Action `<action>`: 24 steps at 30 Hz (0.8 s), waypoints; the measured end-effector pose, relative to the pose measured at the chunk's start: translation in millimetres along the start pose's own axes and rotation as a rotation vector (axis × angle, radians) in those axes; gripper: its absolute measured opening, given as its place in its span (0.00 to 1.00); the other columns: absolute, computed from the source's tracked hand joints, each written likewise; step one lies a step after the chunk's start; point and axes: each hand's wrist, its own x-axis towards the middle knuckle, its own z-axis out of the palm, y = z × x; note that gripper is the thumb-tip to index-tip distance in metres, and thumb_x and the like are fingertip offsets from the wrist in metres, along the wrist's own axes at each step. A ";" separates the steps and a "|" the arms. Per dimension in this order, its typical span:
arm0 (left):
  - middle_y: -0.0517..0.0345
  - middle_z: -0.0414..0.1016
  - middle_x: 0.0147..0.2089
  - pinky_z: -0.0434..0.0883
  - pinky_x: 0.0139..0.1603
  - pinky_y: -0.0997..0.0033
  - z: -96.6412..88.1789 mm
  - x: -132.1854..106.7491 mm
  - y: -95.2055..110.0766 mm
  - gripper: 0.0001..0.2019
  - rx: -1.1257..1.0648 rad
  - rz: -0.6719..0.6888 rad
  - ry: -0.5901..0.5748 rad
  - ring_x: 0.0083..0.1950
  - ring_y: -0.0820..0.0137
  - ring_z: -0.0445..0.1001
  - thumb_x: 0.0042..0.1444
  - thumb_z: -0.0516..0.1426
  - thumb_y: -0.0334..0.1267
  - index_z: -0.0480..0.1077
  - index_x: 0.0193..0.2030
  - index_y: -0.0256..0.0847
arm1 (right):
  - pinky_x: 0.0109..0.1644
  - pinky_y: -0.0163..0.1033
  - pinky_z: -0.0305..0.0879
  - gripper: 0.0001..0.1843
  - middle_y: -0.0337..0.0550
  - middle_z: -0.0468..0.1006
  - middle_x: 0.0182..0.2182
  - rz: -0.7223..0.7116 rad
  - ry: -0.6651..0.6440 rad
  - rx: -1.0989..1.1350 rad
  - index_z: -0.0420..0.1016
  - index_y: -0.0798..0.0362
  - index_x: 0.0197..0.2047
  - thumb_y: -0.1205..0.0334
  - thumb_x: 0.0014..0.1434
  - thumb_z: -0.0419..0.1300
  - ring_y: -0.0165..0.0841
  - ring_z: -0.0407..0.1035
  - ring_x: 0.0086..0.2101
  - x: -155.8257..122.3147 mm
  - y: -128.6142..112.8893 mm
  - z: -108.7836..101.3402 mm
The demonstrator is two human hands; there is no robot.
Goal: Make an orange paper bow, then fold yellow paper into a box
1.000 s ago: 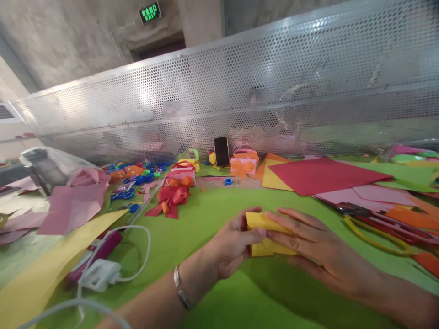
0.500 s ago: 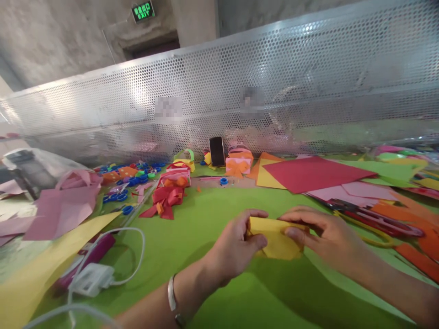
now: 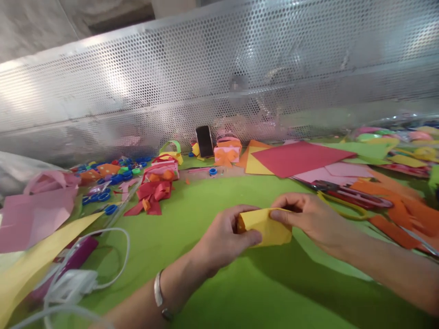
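Between my hands is a piece of folded yellow paper (image 3: 267, 226), raised just over the green tabletop. My left hand (image 3: 228, 237) grips its left end, the thumb across the front and the fingers behind. At the upper right edge, my right hand (image 3: 302, 214) pinches the paper between thumb and fingers. The paper's left end looks open and curled like a small box or sleeve; its back is hidden. Beyond my hands sit a small pink paper bag with an orange bow (image 3: 227, 154) and a red paper bow (image 3: 154, 194).
A dark phone (image 3: 205, 141) leans before the perforated metal screen (image 3: 192, 77). Red paper sheets (image 3: 302, 157) and a red-handled utility knife (image 3: 353, 194) lie right. Blue scissors (image 3: 98, 196), a purple power strip (image 3: 68, 265) and a white charger (image 3: 73, 285) with its cable are left.
The view has tilted down and shifted right. My right hand has moved its grip to the upper edge of the yellow paper, whose left end now shows more open.
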 end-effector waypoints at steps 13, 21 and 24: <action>0.57 0.79 0.31 0.69 0.31 0.76 0.1 2.1 -2.4 0.15 -0.068 -0.036 0.151 0.29 0.73 0.73 0.46 0.67 0.42 0.80 0.39 0.37 | 0.33 0.36 0.61 0.18 0.38 0.79 0.28 0.033 0.006 0.041 0.82 0.49 0.31 0.45 0.41 0.71 0.30 0.66 0.29 3.3 3.2 -7.0; 0.54 0.80 0.28 0.71 0.32 0.76 -3.0 4.7 -4.1 0.23 -0.229 -0.131 0.139 0.29 0.72 0.74 0.32 0.73 0.48 0.81 0.34 0.34 | 0.32 0.36 0.61 0.16 0.38 0.77 0.23 0.005 0.026 0.077 0.80 0.49 0.22 0.45 0.39 0.72 0.30 0.66 0.27 1.9 4.4 -4.8; 0.54 0.79 0.28 0.70 0.30 0.77 -4.7 4.9 -3.3 0.23 -0.185 -0.142 0.130 0.28 0.73 0.73 0.31 0.73 0.47 0.81 0.35 0.34 | 0.30 0.36 0.59 0.17 0.37 0.76 0.21 -0.003 0.048 0.061 0.80 0.49 0.21 0.44 0.39 0.71 0.29 0.64 0.25 0.2 0.8 -2.9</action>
